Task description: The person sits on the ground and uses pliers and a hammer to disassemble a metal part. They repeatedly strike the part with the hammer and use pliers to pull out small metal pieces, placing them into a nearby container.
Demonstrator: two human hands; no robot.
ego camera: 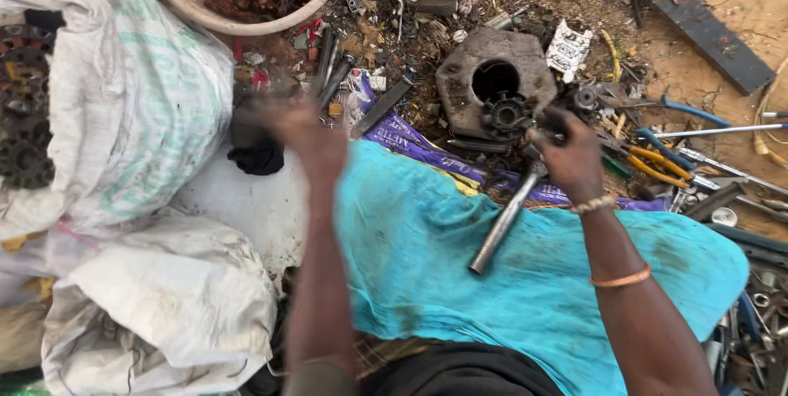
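Our right hand (pixel 574 158) grips the steel hammer (pixel 507 214) beside the gear (pixel 503 114); our blurred left hand (pixel 305 135), grasp unreadable, risks a struck finger.

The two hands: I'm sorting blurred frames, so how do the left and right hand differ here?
The left hand is motion-blurred and appears empty; the right hand is sharp and grips a metal rod. The left hovers near a black cloth; the right sits by a stone block. Both reach over the turquoise cloth.
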